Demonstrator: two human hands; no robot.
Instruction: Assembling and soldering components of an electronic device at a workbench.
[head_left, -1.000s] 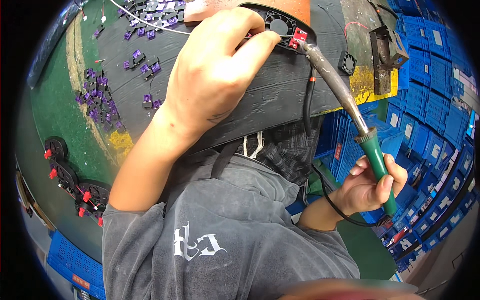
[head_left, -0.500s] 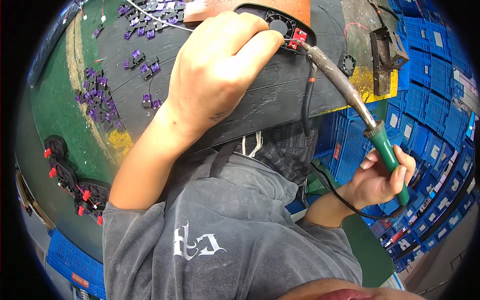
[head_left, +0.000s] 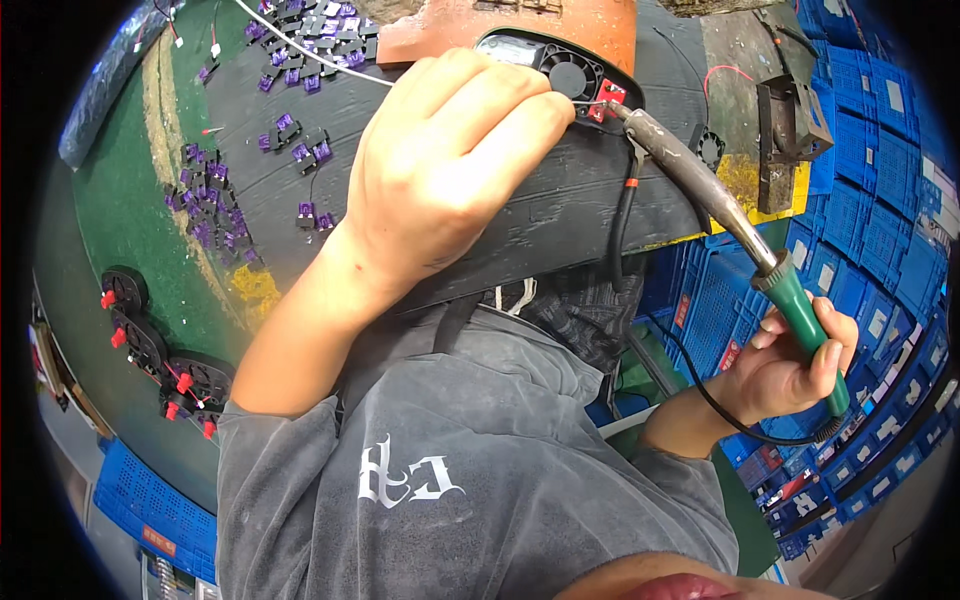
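The left hand (head_left: 450, 170) covers most of the black fan housing (head_left: 560, 65) at the upper middle of the frame. The soldering iron (head_left: 720, 210) tip is too small to make out. Purple parts (head_left: 215, 215) at upper left blur together.

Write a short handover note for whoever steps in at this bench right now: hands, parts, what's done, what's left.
Left hand: pressing down on the small black fan at the bench's far edge, fingers beside its red connector.
Right hand: gripping the green handle of the soldering iron; its tip sits at the red connector.
Parts: loose purple pieces scattered on the left of the bench; finished-looking black fans with red plugs lined up at the lower left.
Done: several fans set aside.
Left: the joint on this fan looks unfinished; whether solder has flowed can't be seen.
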